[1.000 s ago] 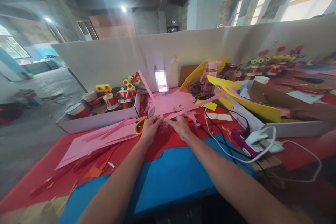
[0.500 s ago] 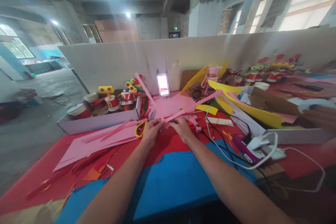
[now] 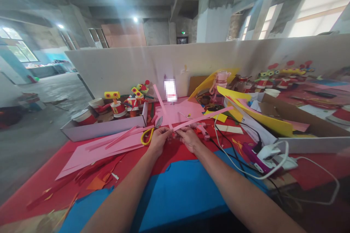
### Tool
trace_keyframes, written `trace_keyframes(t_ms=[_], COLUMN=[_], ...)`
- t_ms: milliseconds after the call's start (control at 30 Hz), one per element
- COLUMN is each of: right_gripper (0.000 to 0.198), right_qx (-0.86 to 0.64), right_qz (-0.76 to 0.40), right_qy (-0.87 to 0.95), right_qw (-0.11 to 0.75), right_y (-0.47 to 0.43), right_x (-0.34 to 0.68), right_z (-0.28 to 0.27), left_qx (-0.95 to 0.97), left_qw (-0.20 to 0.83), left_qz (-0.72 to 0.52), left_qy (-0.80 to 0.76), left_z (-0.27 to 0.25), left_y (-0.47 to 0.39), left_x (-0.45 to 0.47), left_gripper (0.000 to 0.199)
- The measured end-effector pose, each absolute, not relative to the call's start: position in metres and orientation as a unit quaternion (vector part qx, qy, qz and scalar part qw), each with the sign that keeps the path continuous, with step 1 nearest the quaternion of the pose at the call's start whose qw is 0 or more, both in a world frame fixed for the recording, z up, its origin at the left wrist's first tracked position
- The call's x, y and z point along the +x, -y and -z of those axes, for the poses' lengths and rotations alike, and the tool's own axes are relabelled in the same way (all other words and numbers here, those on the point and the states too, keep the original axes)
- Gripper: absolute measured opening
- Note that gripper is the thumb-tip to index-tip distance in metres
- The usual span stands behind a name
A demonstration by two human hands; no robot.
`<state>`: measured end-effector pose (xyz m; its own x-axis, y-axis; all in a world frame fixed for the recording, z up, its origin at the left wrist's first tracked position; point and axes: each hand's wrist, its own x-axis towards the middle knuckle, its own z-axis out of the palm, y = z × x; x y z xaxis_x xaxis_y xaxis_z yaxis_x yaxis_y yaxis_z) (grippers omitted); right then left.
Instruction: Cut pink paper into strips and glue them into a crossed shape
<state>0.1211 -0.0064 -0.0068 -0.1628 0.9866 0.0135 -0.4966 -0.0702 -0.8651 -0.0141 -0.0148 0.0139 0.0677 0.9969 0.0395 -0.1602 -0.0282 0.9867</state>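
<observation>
My left hand [image 3: 160,139] and my right hand [image 3: 189,139] are close together above the red table covering, fingertips nearly touching. Both are closed in a pinch. An upright pink paper strip [image 3: 159,97] rises from the fingers of my left hand. From my right hand another pink paper strip [image 3: 209,116] slants away to the right. The strips' near ends meet between my fingers, where I cannot tell how they join. Yellow-handled scissors [image 3: 147,136] lie beside my left hand. Just beyond my right hand is a pink glue gun [image 3: 202,131].
Pink paper sheets [image 3: 101,149] lie at left, below a box [image 3: 106,127] of paper-cup robot figures. At right stand a box [image 3: 314,145] with yellow sheets and a purple power strip [image 3: 254,157] trailing cables. Blue material [image 3: 183,193] covers the near edge.
The left strip has swung more upright, and the right strip's far end has dropped lower. My hands stay nearly in place. Another person's hand at the far right has left the view.
</observation>
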Motion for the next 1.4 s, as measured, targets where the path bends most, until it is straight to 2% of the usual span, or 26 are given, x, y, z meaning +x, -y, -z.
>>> trace_keyframes(t_ms=[200, 367, 567, 800, 933, 1167, 1400], right_gripper=[0.032, 0.040, 0.048, 0.038, 0.029, 0.031, 0.027], right_qx=[-0.310, -0.329, -0.349, -0.378, -0.383, -0.351, -0.398], right_qz=[-0.670, -0.672, -0.653, -0.580, -0.510, -0.559, -0.501], right_qy=[0.379, 0.371, 0.398, 0.423, 0.463, 0.485, 0.525], right_qw=[0.558, 0.550, 0.542, 0.585, 0.616, 0.574, 0.561], right_y=[0.007, 0.008, 0.007, 0.002, -0.001, 0.001, 0.001], right_x=[0.120, 0.120, 0.119, 0.119, 0.122, 0.123, 0.128], right_z=[0.007, 0.007, 0.009, 0.011, 0.010, 0.008, 0.005], left_qx=[0.456, 0.462, 0.497, 0.575, 0.574, 0.570, 0.573], left_qw=[0.570, 0.559, 0.524, 0.466, 0.481, 0.418, 0.418], left_qz=[-0.520, -0.516, -0.502, -0.480, -0.503, -0.526, -0.528], left_qy=[-0.444, -0.456, -0.476, -0.471, -0.432, -0.472, -0.468], left_z=[-0.019, -0.018, -0.016, -0.020, -0.021, -0.018, -0.019], left_y=[0.018, 0.018, 0.016, 0.016, 0.019, 0.015, 0.016], left_x=[-0.012, -0.012, -0.015, -0.018, -0.013, -0.019, -0.018], left_gripper=[0.038, 0.037, 0.025, 0.017, 0.027, 0.026, 0.026])
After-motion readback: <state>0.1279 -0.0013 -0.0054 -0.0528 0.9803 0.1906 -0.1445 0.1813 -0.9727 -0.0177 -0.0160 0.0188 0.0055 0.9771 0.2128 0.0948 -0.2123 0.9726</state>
